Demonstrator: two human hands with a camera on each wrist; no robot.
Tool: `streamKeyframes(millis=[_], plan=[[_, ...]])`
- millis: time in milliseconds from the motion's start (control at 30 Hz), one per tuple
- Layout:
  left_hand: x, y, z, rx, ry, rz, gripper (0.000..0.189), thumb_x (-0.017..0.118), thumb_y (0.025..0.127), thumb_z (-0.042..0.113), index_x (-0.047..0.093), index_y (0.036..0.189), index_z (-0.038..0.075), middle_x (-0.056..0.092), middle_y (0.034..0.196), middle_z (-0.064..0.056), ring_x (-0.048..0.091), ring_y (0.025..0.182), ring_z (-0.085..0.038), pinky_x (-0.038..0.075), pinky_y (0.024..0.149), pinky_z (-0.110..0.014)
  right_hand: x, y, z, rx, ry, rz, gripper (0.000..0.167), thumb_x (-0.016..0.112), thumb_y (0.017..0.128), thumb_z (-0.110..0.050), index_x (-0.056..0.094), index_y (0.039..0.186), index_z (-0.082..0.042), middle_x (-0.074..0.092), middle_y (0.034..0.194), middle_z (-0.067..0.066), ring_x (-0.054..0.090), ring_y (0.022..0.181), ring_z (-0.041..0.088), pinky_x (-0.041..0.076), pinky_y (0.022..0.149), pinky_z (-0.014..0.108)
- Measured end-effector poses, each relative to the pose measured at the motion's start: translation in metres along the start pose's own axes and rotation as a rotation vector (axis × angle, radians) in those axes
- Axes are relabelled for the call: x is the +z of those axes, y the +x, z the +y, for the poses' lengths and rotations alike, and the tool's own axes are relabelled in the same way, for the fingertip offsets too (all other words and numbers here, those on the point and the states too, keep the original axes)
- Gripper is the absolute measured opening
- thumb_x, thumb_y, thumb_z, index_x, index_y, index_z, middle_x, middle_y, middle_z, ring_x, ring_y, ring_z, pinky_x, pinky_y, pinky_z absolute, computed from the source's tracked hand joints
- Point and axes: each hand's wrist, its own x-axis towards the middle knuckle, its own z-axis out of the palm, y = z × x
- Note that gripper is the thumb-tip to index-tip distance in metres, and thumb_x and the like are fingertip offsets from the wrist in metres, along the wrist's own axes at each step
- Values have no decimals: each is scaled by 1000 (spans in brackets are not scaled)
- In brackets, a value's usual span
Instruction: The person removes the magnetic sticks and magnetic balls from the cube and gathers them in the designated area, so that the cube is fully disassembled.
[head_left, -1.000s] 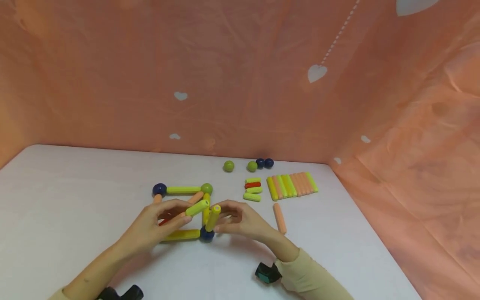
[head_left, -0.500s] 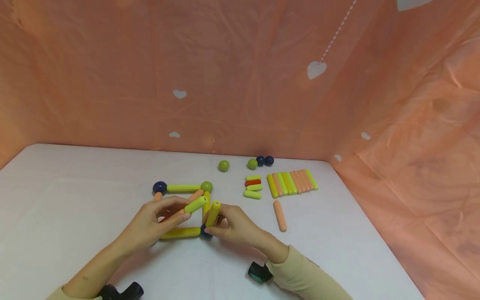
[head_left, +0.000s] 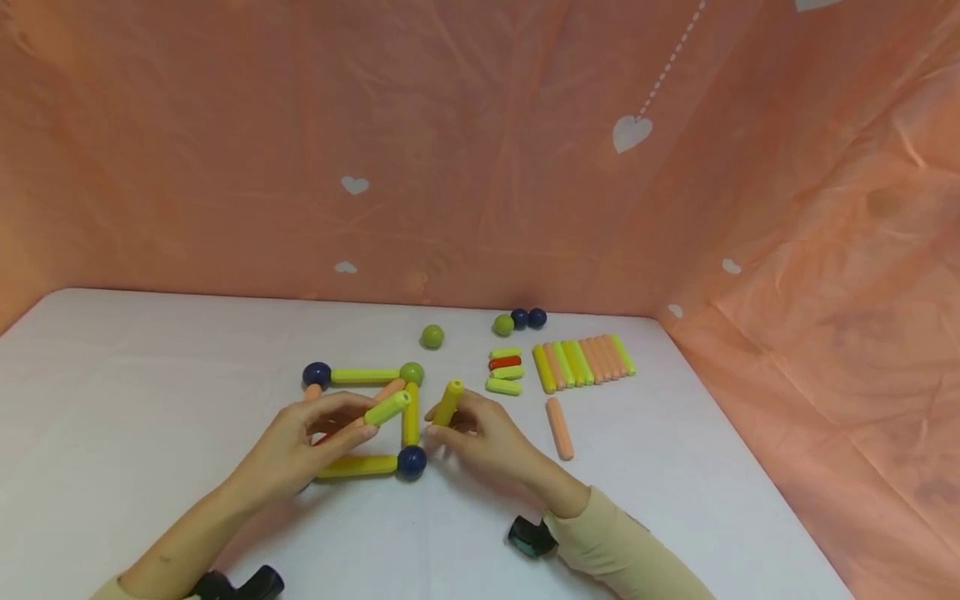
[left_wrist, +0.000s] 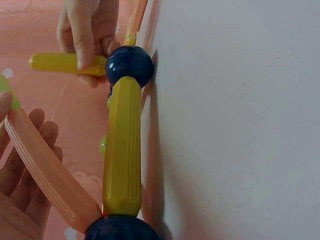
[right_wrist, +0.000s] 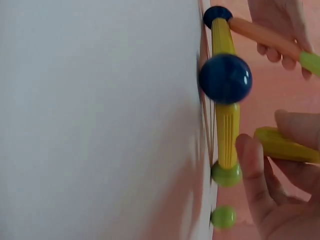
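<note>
My left hand (head_left: 288,442) pinches a short light-green magnetic stick (head_left: 387,408) where it joins an orange stick (left_wrist: 52,170), which slants up from a blue ball at the frame's front left corner. My right hand (head_left: 491,437) grips a yellow stick (head_left: 448,402) between thumb and fingers, tilted and apart from the front right blue ball (head_left: 411,462). The frame on the table has yellow sticks along its front (head_left: 360,467) and right side (head_left: 410,414). At its back, a green ball (head_left: 412,373) and a blue ball (head_left: 317,374) mark the corners. Its left side is partly hidden by my left hand.
A loose green ball (head_left: 432,337) lies behind the frame; another green ball (head_left: 503,325) and two blue balls (head_left: 528,318) stand farther right. Short sticks (head_left: 506,372), a row of long sticks (head_left: 583,363) and a single orange stick (head_left: 559,428) lie on the white table (head_left: 675,500).
My right hand has taken hold of the yellow stick standing on the front right blue ball and pulled it off, up and rightward. The loose green ball has rolled left. My left hand barely moved.
</note>
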Motion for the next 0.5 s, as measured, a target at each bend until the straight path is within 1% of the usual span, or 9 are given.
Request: streamKeyframes(millis=[67, 133, 267, 367, 400, 500], plan=[[0, 0, 0, 0, -6, -2, 27, 67, 91, 24, 67, 115, 13, 69, 99, 1, 63, 87, -11, 53, 73, -23, -6, -3, 3, 24, 19, 20, 19, 66, 91, -21, 66, 106, -8, 66, 107, 3, 64, 85, 11, 52, 78, 22], [0, 1, 0, -2, -10, -5, 27, 67, 91, 24, 67, 115, 13, 69, 99, 1, 63, 86, -10, 53, 73, -23, -13, -6, 7, 46, 30, 36, 23, 68, 90, -20, 66, 109, -7, 67, 106, 5, 65, 83, 11, 53, 76, 21], [1, 2, 0, 0, -16, -10, 26, 67, 91, 23, 67, 115, 13, 68, 99, 1, 62, 85, -9, 53, 74, -23, -29, -17, 17, 64, 30, 92, 34, 71, 87, -15, 62, 117, -3, 68, 98, 8, 64, 82, 14, 53, 74, 22], [1, 2, 0, -1, -11, -12, 27, 67, 91, 23, 67, 116, 13, 68, 100, 2, 62, 85, -9, 52, 74, -23, -46, -27, 26, 80, 6, 138, 39, 72, 85, -11, 57, 118, 2, 67, 96, 12, 63, 85, 18, 53, 77, 26], [2, 3, 0, -3, -8, -11, 27, 67, 91, 23, 67, 116, 13, 68, 100, 2, 62, 86, -10, 52, 75, -23, -52, -30, 29, 95, 1, 150, 41, 72, 84, -11, 54, 119, 4, 67, 97, 14, 63, 86, 20, 54, 78, 28], [3, 4, 1, -11, -3, -10, 27, 67, 91, 24, 66, 116, 13, 69, 100, 2, 62, 86, -10, 52, 75, -22, -70, -41, 38, 193, 0, 181, 53, 73, 83, -10, 46, 126, 5, 66, 102, 17, 64, 89, 22, 54, 79, 31]])
